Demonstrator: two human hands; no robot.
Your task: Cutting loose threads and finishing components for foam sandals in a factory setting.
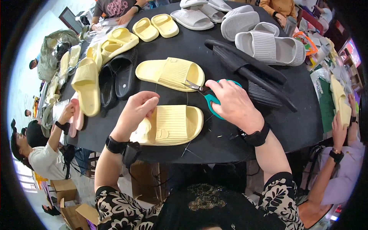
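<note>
Two pale yellow slippers lie sideways in front of me, the far slipper (168, 73) above the near slipper (172, 124). A thin thread (156, 88) runs from the far slipper to my left hand (136, 113), whose fingers are pinched together over the near slipper's heel end. Another fine strand spans the gap between the slippers. My right hand (234, 103) grips teal-handled scissors (210, 102), fingers wrapped round the loops. Their parted metal blades point left, over the toe end of the far slipper.
The black table (226, 149) carries thread scraps near its front edge. Black slippers (253, 73) lean together at right, with grey slippers (264, 46) behind. More black slippers (124, 74) and yellow slippers (86, 86) lie left. Other people work around the table.
</note>
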